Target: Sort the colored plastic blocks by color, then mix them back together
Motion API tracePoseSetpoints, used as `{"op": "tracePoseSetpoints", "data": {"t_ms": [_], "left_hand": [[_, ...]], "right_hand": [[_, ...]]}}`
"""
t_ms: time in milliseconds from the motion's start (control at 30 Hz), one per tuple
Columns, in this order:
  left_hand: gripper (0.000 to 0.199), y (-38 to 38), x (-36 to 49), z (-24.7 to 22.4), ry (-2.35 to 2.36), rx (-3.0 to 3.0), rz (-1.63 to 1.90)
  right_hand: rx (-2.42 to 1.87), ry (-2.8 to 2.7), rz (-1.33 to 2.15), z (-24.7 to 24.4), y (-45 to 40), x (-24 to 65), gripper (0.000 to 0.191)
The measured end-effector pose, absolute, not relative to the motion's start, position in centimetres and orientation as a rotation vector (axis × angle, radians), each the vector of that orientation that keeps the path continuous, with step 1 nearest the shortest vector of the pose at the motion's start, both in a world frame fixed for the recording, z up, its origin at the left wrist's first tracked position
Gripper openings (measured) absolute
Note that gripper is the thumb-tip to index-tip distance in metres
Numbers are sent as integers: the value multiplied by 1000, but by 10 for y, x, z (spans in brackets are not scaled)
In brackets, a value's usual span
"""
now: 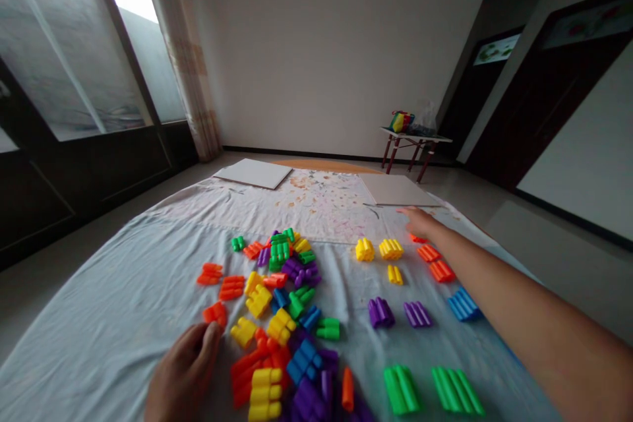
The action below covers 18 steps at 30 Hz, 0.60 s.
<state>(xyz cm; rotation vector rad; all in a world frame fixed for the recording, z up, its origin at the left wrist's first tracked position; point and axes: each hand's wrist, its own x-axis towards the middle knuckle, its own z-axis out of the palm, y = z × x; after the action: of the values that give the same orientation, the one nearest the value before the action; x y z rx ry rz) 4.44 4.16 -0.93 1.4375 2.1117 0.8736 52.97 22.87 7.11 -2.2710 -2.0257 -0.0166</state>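
At the lower left, my left hand has its thumb and forefinger closed at the near edge of an orange toy block. My right hand reaches far out on the right, a finger stretched to the left; its other fingers are mostly hidden. Just below that hand, an orange block lies partly covered by the arm. Two more orange blocks rest nearer to me in the same line. Between my hands spreads a mixed heap of ribbed plastic blocks in yellow, purple, blue, green and orange.
Right of the heap lie separate groups of yellow, purple and green blocks, plus a blue block. Two flat boards lie on the cloth-covered table. A small side table holds bags behind.
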Motion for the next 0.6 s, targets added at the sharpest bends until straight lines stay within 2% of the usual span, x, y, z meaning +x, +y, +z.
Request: {"op": "tracePoseSetpoints", "data": {"t_ms": [100,200,300,467,600], "left_hand": [[41,39,50,0,2119,1469,867],[40,36,55,6,2134,1496,869],[40,34,58,8,2127,1530,893],[40,33,58,1,2098,1613,960],[40,35,57,-4,2085,1626,1001]], "right_hand": [[-1976,-2214,51,83,196,473,50],[-1429,-2430,307,84,143,407,43],[-1101,-2557,460,78,91,349,37],[-1008,-2562,448,61,42,282,37],[-969,-2672,410,46,26,257,57]]}}
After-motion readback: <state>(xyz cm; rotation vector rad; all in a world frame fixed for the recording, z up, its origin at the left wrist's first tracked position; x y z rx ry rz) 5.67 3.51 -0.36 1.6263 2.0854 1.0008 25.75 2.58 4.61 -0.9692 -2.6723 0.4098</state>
